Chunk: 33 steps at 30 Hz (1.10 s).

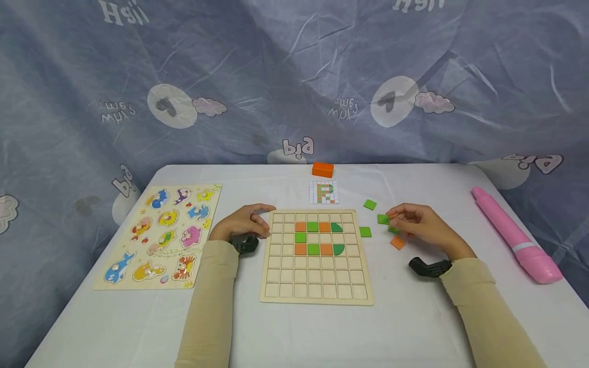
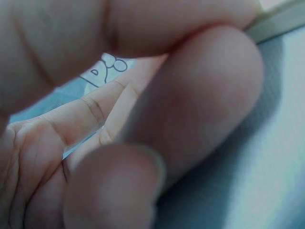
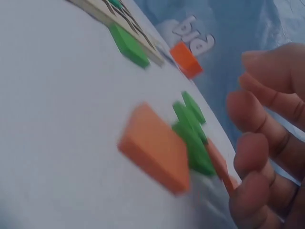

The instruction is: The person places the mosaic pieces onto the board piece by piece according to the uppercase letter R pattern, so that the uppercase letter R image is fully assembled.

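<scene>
A wooden grid board lies flat with orange, light green and dark green rounded pieces set in its upper squares. My left hand is at the board's upper left, fingertips touching its corner and side edge. My right hand hovers right of the board, fingers loosely bent with a gap between thumb and fingers. Just by those fingertips is an orange tile, partly hidden behind a finger in the right wrist view. Around it lie several green tiles and another orange tile.
Beyond the board are a small pattern card and an orange block. A sea-animal peg puzzle lies on the left. Far right is a long pink object with a pale band. Grey-blue cloth hangs behind the table.
</scene>
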Tool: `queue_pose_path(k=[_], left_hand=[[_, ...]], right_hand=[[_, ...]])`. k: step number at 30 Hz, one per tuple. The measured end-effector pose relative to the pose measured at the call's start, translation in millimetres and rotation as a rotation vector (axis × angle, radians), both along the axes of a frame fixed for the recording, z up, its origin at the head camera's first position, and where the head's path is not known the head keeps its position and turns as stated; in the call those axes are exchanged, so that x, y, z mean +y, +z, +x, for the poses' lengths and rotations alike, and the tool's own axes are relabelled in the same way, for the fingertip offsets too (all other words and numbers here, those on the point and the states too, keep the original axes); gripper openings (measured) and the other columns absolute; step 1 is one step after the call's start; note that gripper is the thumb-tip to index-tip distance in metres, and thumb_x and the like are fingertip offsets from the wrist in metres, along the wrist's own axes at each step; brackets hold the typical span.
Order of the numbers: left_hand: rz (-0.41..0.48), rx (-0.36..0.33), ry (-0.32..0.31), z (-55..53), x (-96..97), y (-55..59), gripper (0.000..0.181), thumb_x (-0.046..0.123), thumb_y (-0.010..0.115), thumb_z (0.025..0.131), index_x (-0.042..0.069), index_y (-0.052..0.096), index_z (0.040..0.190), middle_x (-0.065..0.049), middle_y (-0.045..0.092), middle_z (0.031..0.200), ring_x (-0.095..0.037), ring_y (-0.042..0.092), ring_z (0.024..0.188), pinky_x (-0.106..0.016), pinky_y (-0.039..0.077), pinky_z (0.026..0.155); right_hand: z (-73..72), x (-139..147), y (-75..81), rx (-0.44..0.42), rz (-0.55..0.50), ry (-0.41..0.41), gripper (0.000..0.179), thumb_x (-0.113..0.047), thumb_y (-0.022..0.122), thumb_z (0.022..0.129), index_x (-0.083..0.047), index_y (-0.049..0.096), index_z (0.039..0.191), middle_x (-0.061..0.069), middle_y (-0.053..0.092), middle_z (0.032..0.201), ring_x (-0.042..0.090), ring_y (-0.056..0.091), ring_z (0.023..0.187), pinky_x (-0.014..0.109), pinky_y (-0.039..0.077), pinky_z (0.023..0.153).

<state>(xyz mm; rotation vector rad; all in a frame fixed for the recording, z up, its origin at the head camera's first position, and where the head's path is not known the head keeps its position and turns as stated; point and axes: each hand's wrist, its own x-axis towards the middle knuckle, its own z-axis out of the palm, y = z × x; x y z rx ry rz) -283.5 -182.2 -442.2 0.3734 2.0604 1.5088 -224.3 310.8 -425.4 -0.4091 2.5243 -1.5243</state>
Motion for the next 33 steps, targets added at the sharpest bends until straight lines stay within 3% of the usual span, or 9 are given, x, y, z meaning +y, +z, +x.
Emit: queue_pose_path(k=[6,18,21,24,33], left_hand=[[-0.008,0.007,0.002,0.1,-0.7,-0.7,0.083,-0.011,0.078,0.087,-0.005,0.043,0.161,0.003,0.075,0.082,-0.013,0.074,0.076,-0.027,0.062,0.075],[0.001,0.011,-0.008,-0.6,-0.6,-1.7,0.084,-0.010,0.078,0.086,-0.006,0.042,0.162,0.003,0.075,0.082,-0.013,0.074,0.075,-0.027,0.062,0.073],[0.004,0.009,-0.009,-0.7,-0.7,-1.9,0.084,-0.011,0.078,0.086,-0.006,0.042,0.162,0.003,0.075,0.081,-0.013,0.074,0.075,-0.027,0.062,0.073],[0.009,0.002,-0.005,-0.7,-0.7,-2.2,0.084,-0.012,0.077,0.086,-0.006,0.042,0.162,0.003,0.075,0.081,-0.013,0.074,0.076,-0.027,0.062,0.074],[0.003,0.007,-0.005,0.6,0.5,-0.3,0.083,-0.012,0.077,0.086,-0.006,0.042,0.161,0.003,0.075,0.081,-0.012,0.074,0.075,-0.027,0.062,0.073]], right_hand=[[0.9,22.6,-6.5,0.012,0.036,-0.088,0.035,-0.019,0.073,0.106,0.003,0.069,0.132,-0.015,0.076,0.109,0.013,0.060,0.076,0.027,0.055,0.063],[0.3,32.6,-14.0,-0.033,-0.005,-0.126,0.041,-0.019,0.074,0.105,0.007,0.065,0.136,-0.021,0.074,0.110,0.010,0.058,0.076,0.025,0.055,0.062],[0.4,32.6,-15.9,-0.039,-0.007,-0.133,0.044,-0.017,0.075,0.105,0.009,0.063,0.138,-0.021,0.075,0.110,0.010,0.058,0.077,0.024,0.054,0.062],[1.0,32.6,-18.6,-0.017,0.014,-0.128,0.042,-0.013,0.076,0.103,0.009,0.065,0.136,-0.011,0.076,0.107,0.009,0.058,0.075,0.023,0.054,0.062],[3.3,27.1,-19.5,0.032,0.156,-0.113,0.038,-0.017,0.085,0.095,0.003,0.074,0.126,-0.002,0.067,0.099,0.011,0.052,0.076,0.025,0.044,0.066]])
